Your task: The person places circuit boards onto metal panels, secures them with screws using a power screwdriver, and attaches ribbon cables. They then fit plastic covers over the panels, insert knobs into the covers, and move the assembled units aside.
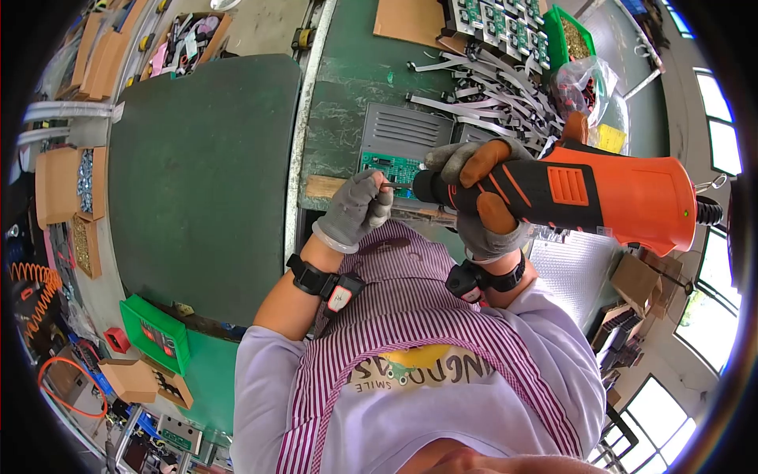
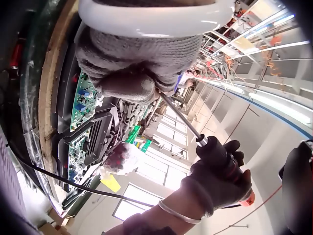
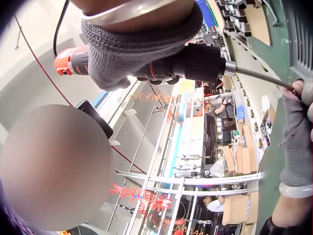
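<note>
In my right hand (image 1: 483,229), gloved in grey and orange, I grip an orange and black electric screwdriver (image 1: 639,197), held level with its nose pointing left. A long metal bit (image 2: 181,116) runs from its black nose to my left hand (image 1: 351,209). The gloved left fingers are curled and pinch the far end of that bit; its tip is hidden among them. Just beyond both hands a green circuit board (image 1: 392,167) lies in a grey slotted housing (image 1: 404,129) on the bench. In the head view the driver's nose overlaps the board's right end.
Ribbon cables (image 1: 505,95) lie heaped behind the housing. Farther back are more circuit boards (image 1: 501,28) and a green bin (image 1: 570,35) of small brass-coloured parts. A wooden strip (image 1: 322,186) lies near the bench edge. To the left stands a dark green tabletop (image 1: 201,189).
</note>
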A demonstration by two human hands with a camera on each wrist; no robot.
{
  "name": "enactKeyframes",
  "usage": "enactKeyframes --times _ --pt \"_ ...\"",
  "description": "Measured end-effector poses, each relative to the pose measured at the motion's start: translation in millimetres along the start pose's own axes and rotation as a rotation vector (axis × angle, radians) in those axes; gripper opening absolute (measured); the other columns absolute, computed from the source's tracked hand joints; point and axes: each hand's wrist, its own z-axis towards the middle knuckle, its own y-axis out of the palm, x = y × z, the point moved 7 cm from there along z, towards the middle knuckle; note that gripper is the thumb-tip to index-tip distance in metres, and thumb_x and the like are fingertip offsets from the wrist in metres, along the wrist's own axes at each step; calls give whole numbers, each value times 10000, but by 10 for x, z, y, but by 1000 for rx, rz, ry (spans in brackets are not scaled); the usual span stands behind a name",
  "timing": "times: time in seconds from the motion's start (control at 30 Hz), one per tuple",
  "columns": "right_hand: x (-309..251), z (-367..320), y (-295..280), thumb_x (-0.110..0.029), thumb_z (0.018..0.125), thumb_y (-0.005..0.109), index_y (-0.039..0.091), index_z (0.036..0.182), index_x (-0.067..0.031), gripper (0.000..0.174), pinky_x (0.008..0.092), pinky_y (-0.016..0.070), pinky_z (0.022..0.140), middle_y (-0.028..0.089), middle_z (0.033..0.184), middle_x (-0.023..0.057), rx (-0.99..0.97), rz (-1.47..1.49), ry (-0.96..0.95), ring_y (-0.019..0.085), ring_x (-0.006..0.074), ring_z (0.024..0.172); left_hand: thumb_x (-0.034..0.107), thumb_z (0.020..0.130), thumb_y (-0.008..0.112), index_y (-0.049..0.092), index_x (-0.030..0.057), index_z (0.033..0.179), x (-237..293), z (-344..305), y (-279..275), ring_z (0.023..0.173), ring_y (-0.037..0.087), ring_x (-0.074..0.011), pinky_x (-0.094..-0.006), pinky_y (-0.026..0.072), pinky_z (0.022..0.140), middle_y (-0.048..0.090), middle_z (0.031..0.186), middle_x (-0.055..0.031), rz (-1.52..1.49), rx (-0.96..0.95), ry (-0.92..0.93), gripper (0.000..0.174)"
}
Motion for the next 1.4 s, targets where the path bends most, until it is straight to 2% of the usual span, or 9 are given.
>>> enactKeyframes --times 0.17,0.2,0.3,0.4,0.43,0.57,0.77,1.17,1.4 --pt "219 96 76 -233 747 646 530 843 -39 246 450 481 724 506 767 45 21 42 92 552 205 715 329 893 492 475 81 780 83 -102 -116 447 331 -59 -187 277 364 428 618 18 -28 44 54 273" --pt "252 117 94 -198 737 652 534 816 -30 221 404 481 717 524 755 53 26 51 89 558 194 713 318 900 479 478 80 784 110 -117 -136 445 331 -60 -189 277 360 428 620 18 -27 62 63 265" --pt "389 159 172 -34 692 618 542 759 -7 104 308 485 718 581 749 72 49 24 84 582 171 727 275 908 451 487 70 829 328 -212 -300 475 364 -65 -190 303 385 446 649 12 372 287 50 223" --pt "643 166 105 31 664 581 545 759 -11 109 289 484 703 592 755 74 64 -283 155 586 161 731 233 908 441 492 52 904 371 -302 -635 519 409 -78 -204 351 427 449 667 7 144 468 160 188" --pt "694 187 110 47 654 569 546 756 -22 125 271 481 684 591 749 62 71 -305 135 582 147 720 193 907 435 482 42 953 390 -309 -658 590 482 -94 -218 416 485 499 715 -12 144 435 215 165" --pt "849 193 136 34 657 578 543 735 -38 112 266 469 654 586 734 38 107 -374 186 567 140 685 143 897 423 478 40 948 270 -319 -638 622 553 -121 -236 467 490 579 784 -63 88 330 101 128" --pt "856 228 216 23 657 587 540 747 -40 119 274 458 682 582 737 42 -76 -561 215 562 142 711 190 867 492 495 57 882 193 -284 -577 552 517 -89 -207 427 427 556 723 -43 251 301 15 134" --pt "892 226 267 -102 681 649 544 750 -13 154 265 446 636 536 720 47 -125 -497 166 515 137 667 168 833 577 538 12 918 113 -207 -640 580 542 -108 -229 495 500 557 715 -41 116 263 29 181" --pt "933 280 215 -61 678 611 556 769 -21 114 263 461 654 556 749 47 -49 -561 200 548 137 708 149 855 550 525 12 922 114 -219 -586 593 561 -118 -233 492 503 572 734 -55 98 263 59 154"
